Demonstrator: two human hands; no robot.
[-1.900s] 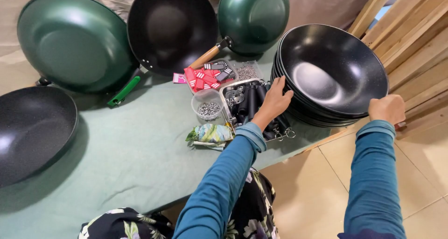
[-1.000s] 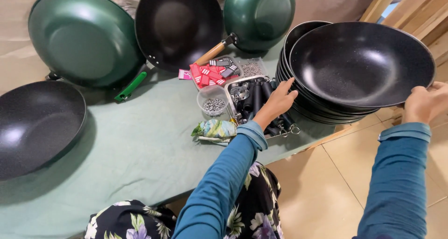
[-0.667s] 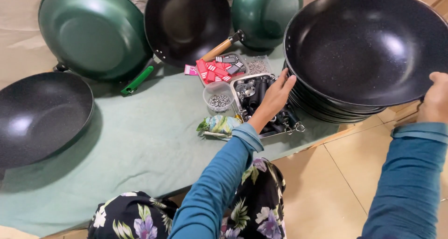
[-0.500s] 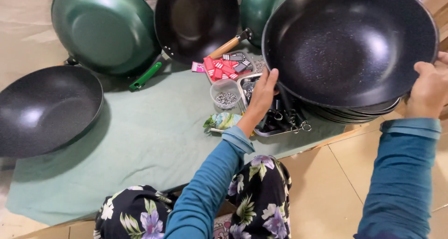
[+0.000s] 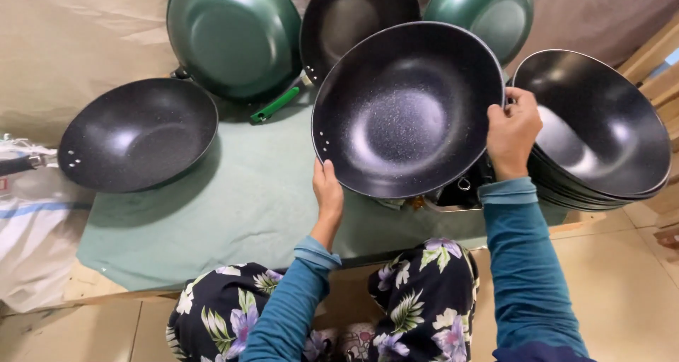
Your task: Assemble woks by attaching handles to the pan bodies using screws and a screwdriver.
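I hold a black speckled wok pan (image 5: pixel 407 111) without a handle in front of me, above the green cloth (image 5: pixel 233 206). My right hand (image 5: pixel 513 132) grips its right rim. My left hand (image 5: pixel 327 201) supports its lower left rim from beneath. The pan's hollow faces me and hides the small items on the table behind it. A stack of matching black pans (image 5: pixel 601 132) sits just to the right of my right hand.
A black pan with a handle (image 5: pixel 138 134) lies at the left. A green pan with a green handle (image 5: pixel 233 37), a dark pan (image 5: pixel 353 15) and another green pan (image 5: pixel 488 12) lean at the back. White sacks (image 5: pixel 28 220) lie at far left.
My right hand lifted the top pan off the stack and carried it left to the middle. My left hand left the tray of small parts and took the pan's lower rim.
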